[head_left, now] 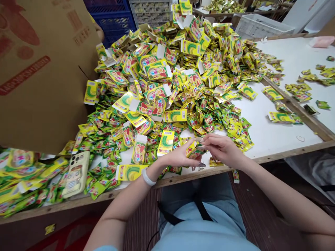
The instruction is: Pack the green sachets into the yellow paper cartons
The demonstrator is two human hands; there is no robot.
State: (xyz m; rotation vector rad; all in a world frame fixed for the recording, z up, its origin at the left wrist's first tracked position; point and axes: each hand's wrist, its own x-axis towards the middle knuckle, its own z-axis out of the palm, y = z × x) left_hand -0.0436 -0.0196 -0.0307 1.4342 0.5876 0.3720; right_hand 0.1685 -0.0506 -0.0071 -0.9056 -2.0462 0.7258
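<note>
Near the table's front edge, my left hand (181, 153) is closed around a small yellow and green candy box (192, 149). My right hand (219, 148) is pinched at the box's upper right end, by its pale flap; whether a sachet is also between those fingers is hidden. Just left of the hands, a yellow candy box (165, 142) lies among green sachets, and another with a white end flap (139, 150) is beside it. A further yellow box (131, 172) rests behind my left wrist. Small candy sachets (209, 120) lie loose just beyond my fingers.
A high heap of boxes and sachets (167, 69) covers the table's middle. A large carton (44, 76) stands at left, with a phone (76, 174) near it. A wooden strip (298, 104) divides the white tabletop at right. Crates (261, 26) stand behind.
</note>
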